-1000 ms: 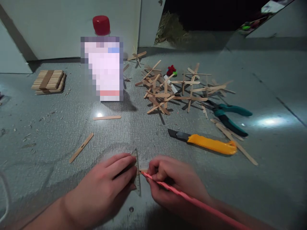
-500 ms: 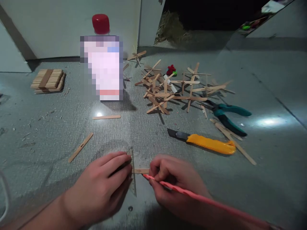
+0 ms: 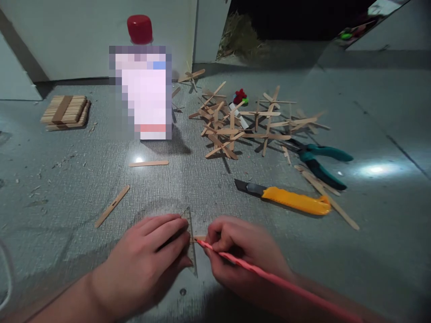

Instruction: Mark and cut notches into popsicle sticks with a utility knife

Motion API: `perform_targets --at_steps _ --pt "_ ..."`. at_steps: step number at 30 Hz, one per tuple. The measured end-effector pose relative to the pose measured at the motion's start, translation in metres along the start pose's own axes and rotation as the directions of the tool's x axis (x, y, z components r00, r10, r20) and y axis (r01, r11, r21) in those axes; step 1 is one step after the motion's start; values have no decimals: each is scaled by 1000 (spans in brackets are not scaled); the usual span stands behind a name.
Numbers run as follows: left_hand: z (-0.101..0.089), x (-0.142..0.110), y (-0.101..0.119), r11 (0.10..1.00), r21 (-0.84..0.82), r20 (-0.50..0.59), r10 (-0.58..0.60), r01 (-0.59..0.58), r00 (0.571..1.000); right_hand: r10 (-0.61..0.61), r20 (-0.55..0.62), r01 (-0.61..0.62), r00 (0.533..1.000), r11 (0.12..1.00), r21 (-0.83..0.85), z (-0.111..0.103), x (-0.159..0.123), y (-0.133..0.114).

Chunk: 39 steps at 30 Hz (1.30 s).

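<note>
A clear set square (image 3: 193, 251) lies across a wooden craft stick (image 3: 200, 239) on the surface. My left hand (image 3: 153, 251), fingers closed together, grips the set square and covers most of it, along with the stick's left part. My right hand (image 3: 240, 253) is closed around a pink twisted pencil (image 3: 256, 268). The pencil's tip touches or nearly touches the stick, close to the set square's edge. Right-hand fingers hide the stick's right end.
Beyond my hands lie a yellow utility knife (image 3: 296, 200), green-handled pliers (image 3: 325, 168) and several crossed-stick pieces (image 3: 224, 148). A slotted stick (image 3: 112, 206) and a plain stick (image 3: 149, 163) lie at left. A banded stick bundle (image 3: 65, 112) and a red-capped bottle (image 3: 139, 29) stand farther back.
The set square and my left hand have shifted slightly right along the craft stick. The pencil tip has moved left and up, onto the stick beside the set square's edge.
</note>
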<state>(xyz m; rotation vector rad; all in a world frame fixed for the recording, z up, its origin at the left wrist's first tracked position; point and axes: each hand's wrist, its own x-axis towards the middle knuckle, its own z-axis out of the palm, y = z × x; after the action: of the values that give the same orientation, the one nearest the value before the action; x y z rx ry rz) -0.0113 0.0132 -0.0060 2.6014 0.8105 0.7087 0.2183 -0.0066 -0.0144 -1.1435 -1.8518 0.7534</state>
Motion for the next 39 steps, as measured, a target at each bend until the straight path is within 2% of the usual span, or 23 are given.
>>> perform_targets --at_steps 27,32,39 --pt "0 4 1 1000 14 22 -7 7 1000 -9 -7 9 1000 999 -48 1 0 3" --pt "-1 3 0 1000 0 25 -3 3 1000 -15 26 16 1000 1000 -5 -1 1 1" --pt "0 2 1 1000 -8 14 -13 13 1000 15 10 -15 1000 999 30 -1 -1 -1"
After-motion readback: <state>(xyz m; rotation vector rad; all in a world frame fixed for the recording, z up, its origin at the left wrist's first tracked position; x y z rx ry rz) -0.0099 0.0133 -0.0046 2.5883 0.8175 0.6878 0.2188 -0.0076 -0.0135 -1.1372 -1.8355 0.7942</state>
